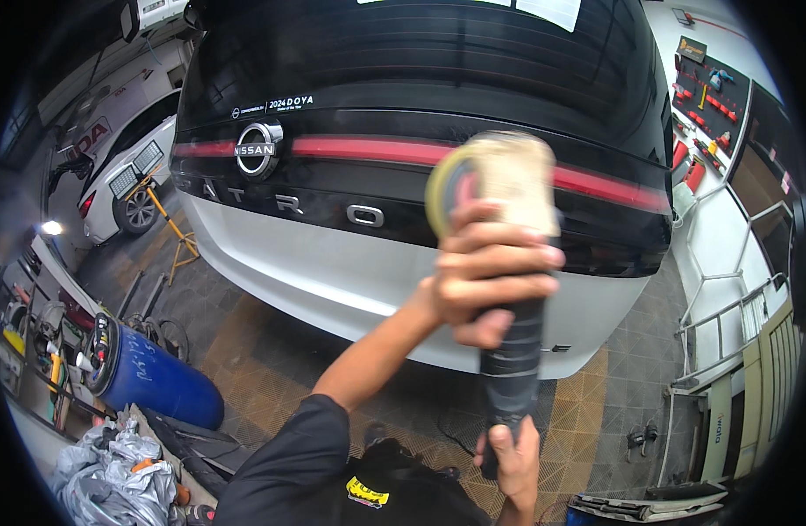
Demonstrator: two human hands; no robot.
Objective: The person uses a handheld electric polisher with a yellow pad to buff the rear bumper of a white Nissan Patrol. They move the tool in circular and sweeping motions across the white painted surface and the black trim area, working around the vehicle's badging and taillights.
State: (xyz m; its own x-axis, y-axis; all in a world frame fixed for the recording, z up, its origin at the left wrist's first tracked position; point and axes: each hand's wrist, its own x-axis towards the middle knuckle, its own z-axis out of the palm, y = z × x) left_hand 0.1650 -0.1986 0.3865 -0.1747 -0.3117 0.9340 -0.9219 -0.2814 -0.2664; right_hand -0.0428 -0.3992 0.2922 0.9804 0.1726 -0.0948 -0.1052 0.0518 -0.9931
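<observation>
A car polisher (513,351) with a dark body, a beige-covered head and a yellow pad (440,195) is up against the car's rear. The pad's edge faces the glossy black trim with the red light strip (368,149); whether it touches is blurred. My left hand (498,276) wraps round the polisher just below its head. Lower down, my right hand (513,460) grips the rear end of the handle. The car's tailgate (333,263) is black above and white below, with a round chrome emblem (257,150) and chrome letters.
A work light on a yellow tripod (179,241) stands at the left, near another white car (131,175). A blue barrel (162,373) and crumpled silver sheeting (114,469) lie lower left. Metal railings (727,302) and a red-shelved tool wall (706,96) line the right.
</observation>
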